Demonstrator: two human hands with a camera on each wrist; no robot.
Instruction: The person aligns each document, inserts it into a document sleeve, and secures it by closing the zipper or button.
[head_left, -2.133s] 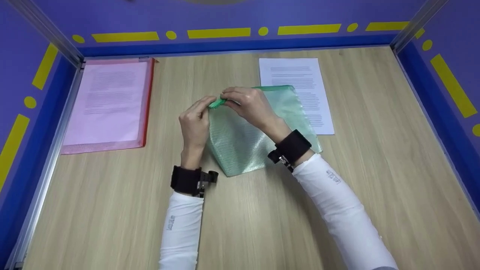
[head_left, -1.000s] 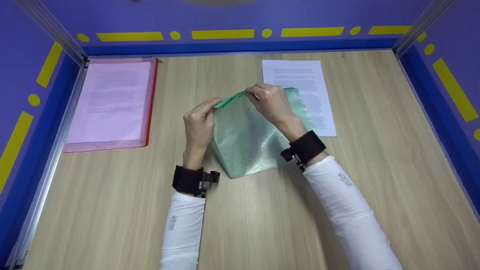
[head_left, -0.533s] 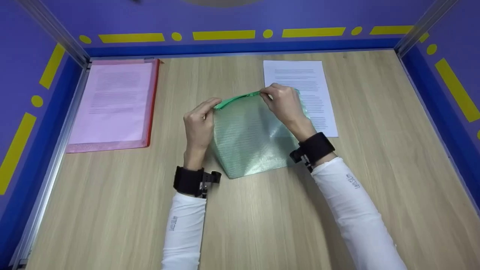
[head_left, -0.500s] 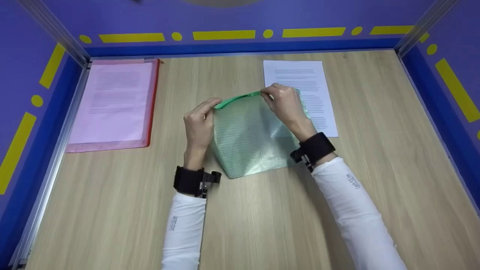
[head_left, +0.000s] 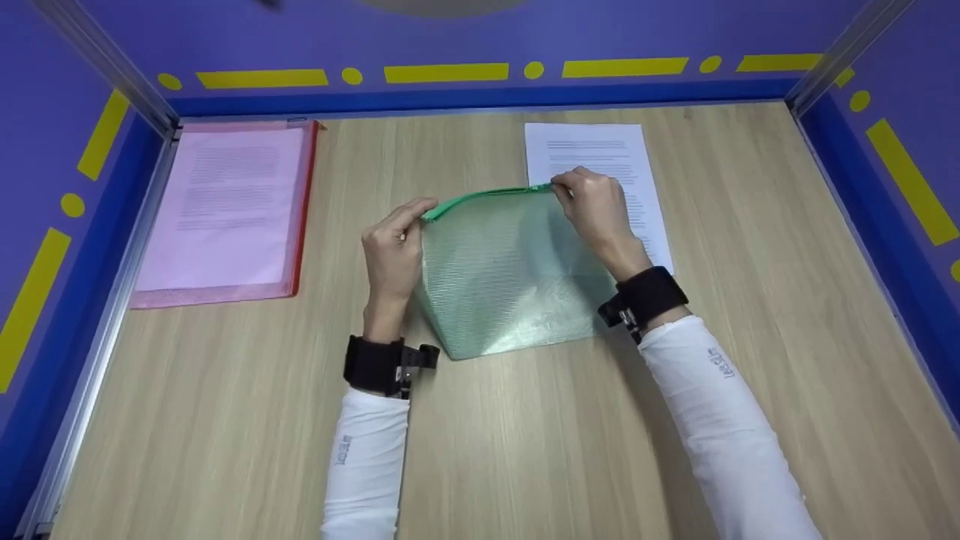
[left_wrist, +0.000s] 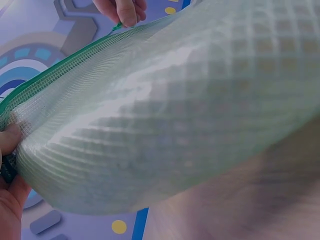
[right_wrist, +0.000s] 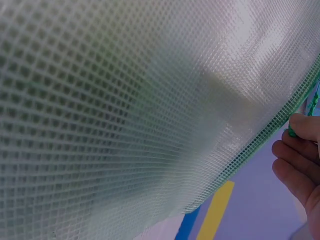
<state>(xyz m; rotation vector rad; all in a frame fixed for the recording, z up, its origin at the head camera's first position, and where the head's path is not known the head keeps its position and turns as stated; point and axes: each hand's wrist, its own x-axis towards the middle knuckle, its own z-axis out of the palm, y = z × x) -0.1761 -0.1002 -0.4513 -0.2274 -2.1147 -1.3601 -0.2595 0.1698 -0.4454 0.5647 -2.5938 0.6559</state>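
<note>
Head view: left hand (head_left: 392,255)'s pinching one top corner of a green mesh pouch (head_left: 502,277), which spans the gap between it and the right hand (head_left: 596,214); a printed sheet (head_left: 585,150) is partly hidden by the right hand, and a pink folder (head_left: 225,210) lies well left of the left hand. Left wrist view: yep, corner's between thumb and fingers. Right wrist view: right hand's pinching the little green zip pull (right_wrist: 292,133).

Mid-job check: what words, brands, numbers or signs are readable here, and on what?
None reads clearly.
Right sleeve: lettering, too blurred.
Left sleeve: lettering, too blurred.
White sheet: printed lines, too small.
Pink folder: printed lines on the page inside, too small.
Green mesh pouch: no text I can make out.
</note>
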